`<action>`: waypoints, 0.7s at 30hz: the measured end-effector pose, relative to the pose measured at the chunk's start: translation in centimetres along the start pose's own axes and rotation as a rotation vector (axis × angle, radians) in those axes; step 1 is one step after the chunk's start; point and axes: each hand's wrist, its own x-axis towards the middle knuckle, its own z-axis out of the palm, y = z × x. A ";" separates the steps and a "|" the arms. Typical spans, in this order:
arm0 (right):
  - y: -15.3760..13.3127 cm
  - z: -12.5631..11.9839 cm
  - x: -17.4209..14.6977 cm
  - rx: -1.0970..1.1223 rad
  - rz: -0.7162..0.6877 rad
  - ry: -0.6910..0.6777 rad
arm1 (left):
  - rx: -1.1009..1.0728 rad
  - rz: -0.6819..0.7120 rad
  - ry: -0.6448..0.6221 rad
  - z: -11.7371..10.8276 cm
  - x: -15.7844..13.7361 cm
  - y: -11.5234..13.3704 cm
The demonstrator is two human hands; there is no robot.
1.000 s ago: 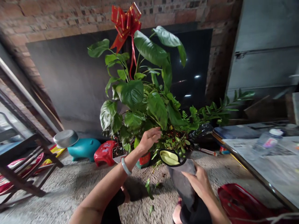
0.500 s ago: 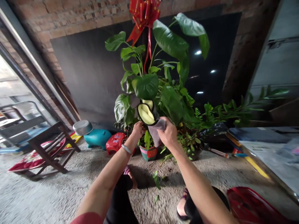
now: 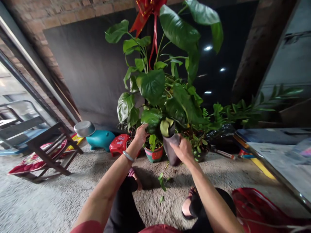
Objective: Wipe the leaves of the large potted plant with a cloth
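A tall green potted plant (image 3: pixel 151 84) with broad glossy leaves stands in front of me. My left hand (image 3: pixel 141 134) is closed at the edge of a low leaf (image 3: pixel 151 117), with thumb and fingers pinched on it. To the right of that leaf, my right hand (image 3: pixel 182 149) grips a cloth (image 3: pixel 171 151), grey on one side and yellow-green on the other. The cloth's folded top shows the yellow-green side, and its grey part hangs down. A small painted pot (image 3: pixel 154 154) sits on the floor below my hands.
A red stool (image 3: pixel 120 144), a teal animal-shaped seat (image 3: pixel 100 140) and a metal bowl (image 3: pixel 84 128) are at left, beside a wooden chair (image 3: pixel 52 152). At right are a table (image 3: pixel 269 149) and a red seat (image 3: pixel 252 207). Fallen leaves (image 3: pixel 161 182) lie on the floor.
The cloth has moved down and right with my right hand, off the low leaf, which now shows. My left hand stays at the leaf's edge. The view has tilted slightly downward.
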 end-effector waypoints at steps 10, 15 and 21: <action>9.0 -4.1 -7.4 0.197 0.234 0.032 | 0.087 0.279 0.031 -4.9 2.0 7.4; 9.1 -4.9 -8.2 0.171 0.273 0.016 | 0.353 0.437 0.115 -6.3 2.5 5.4; 7.4 -5.7 -9.1 0.252 0.195 0.035 | 0.441 0.409 0.081 -3.2 0.8 -2.2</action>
